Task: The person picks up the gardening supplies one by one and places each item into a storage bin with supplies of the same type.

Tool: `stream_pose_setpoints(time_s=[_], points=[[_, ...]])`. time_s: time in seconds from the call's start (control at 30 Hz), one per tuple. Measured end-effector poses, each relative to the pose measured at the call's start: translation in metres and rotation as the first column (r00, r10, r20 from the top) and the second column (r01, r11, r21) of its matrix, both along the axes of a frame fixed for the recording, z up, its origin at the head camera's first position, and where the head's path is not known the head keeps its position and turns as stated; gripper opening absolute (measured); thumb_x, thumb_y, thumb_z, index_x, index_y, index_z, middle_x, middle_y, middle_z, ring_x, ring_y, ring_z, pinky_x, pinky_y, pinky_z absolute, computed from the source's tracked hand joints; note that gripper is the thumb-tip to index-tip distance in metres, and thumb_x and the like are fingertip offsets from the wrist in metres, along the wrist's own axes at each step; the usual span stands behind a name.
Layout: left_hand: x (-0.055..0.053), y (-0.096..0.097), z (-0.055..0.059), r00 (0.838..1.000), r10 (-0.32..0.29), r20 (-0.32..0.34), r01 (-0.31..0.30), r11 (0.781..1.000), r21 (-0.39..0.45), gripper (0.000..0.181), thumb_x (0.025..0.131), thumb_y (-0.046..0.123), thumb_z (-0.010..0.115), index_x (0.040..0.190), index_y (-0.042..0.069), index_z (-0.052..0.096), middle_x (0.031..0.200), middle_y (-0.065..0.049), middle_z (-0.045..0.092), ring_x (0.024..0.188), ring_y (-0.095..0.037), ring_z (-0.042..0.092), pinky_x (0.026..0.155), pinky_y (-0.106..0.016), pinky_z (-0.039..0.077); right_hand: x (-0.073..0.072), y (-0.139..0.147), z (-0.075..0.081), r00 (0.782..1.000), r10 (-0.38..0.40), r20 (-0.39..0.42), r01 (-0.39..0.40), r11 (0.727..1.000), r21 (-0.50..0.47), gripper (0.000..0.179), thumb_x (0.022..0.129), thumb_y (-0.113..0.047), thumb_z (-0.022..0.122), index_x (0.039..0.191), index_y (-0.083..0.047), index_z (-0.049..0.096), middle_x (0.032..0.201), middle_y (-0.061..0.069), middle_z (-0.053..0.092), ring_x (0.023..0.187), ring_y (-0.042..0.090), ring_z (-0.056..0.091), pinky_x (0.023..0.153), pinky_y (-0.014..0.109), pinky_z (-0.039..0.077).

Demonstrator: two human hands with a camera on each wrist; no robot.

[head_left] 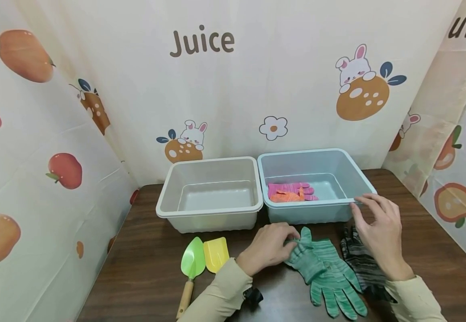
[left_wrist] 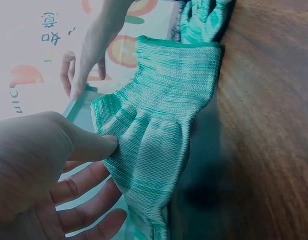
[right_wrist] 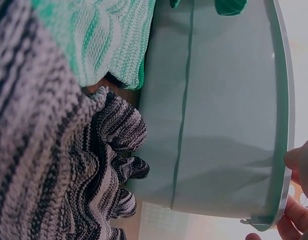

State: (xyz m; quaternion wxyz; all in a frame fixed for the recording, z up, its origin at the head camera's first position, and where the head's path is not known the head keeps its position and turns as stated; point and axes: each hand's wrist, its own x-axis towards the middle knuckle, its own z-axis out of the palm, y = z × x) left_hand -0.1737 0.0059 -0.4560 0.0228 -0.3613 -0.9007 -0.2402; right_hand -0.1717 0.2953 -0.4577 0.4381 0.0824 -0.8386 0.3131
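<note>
My left hand [head_left: 268, 248] pinches the edge of a green striped knit glove [left_wrist: 154, 145] between thumb and fingers. This glove lies partly over another green glove [head_left: 339, 286] spread on the table. At the near right corner of the light blue bin [head_left: 309, 212], my right hand [head_left: 382, 226] holds the rim between thumb and fingers. Black-and-grey knit gloves [right_wrist: 54, 150] lie under and beside the right hand, next to the green ones. Inside the blue bin are a pink glove [head_left: 287, 188] and an orange glove [head_left: 287, 197].
A pale grey bin [head_left: 212, 219] stands left of the blue one. In front of it lie a green trowel [head_left: 193, 259] with a wooden handle and a yellow scoop [head_left: 216, 255]. A printed curtain [head_left: 233, 89] hangs behind the brown table [head_left: 136, 268].
</note>
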Motion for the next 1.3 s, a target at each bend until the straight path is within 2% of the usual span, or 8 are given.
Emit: stream_pose_setpoints(time_s=[0.37, 0.73, 1.1, 1.3], points=[[-0.001, -0.003, 0.012, 0.998, -0.007, -0.063, 0.009, 0.999, 0.041, 0.015, 0.1, 0.023, 0.074, 0.113, 0.021, 0.081, 0.1, 0.009, 0.075, 0.081, 0.002, 0.062, 0.07, -0.013, 0.048, -0.004, 0.0, 0.001, 1.0, 0.003, -0.018, -0.003, 1.0, 0.004, 0.027, 0.081, 0.005, 0.085, 0.108, 0.004, 0.079, 0.117, 0.027, 0.071, 0.114, 0.049, 0.057, 0.105, 0.048, 0.037], [0.001, -0.005, 0.022, 1.0, -0.007, -0.022, 0.009, 0.995, 0.1, 0.016, 0.102, 0.02, 0.072, 0.115, 0.019, 0.08, 0.105, 0.008, 0.075, 0.085, 0.003, 0.06, 0.077, -0.011, 0.049, -0.003, 0.0, 0.001, 1.0, -0.001, -0.013, 0.001, 1.0, 0.004, 0.027, 0.082, 0.005, 0.085, 0.108, 0.005, 0.078, 0.117, 0.028, 0.07, 0.114, 0.05, 0.057, 0.105, 0.047, 0.037], [0.002, -0.007, 0.031, 1.0, 0.016, -0.025, -0.011, 0.987, 0.162, 0.015, 0.102, 0.017, 0.072, 0.115, 0.016, 0.08, 0.107, 0.005, 0.076, 0.089, -0.003, 0.064, 0.083, -0.011, 0.051, -0.001, 0.001, 0.001, 1.0, -0.001, 0.005, 0.001, 1.0, 0.0, 0.027, 0.082, 0.005, 0.085, 0.109, 0.005, 0.078, 0.117, 0.028, 0.07, 0.114, 0.05, 0.056, 0.104, 0.048, 0.037], [0.001, -0.009, 0.036, 0.999, 0.02, -0.05, -0.01, 0.982, 0.186, 0.015, 0.102, 0.016, 0.073, 0.115, 0.016, 0.079, 0.105, 0.005, 0.076, 0.09, -0.004, 0.067, 0.083, -0.013, 0.052, 0.001, 0.001, -0.001, 1.0, 0.001, 0.004, -0.001, 1.0, -0.002, 0.03, 0.08, 0.007, 0.086, 0.109, 0.005, 0.078, 0.117, 0.027, 0.07, 0.115, 0.05, 0.056, 0.105, 0.048, 0.037]])
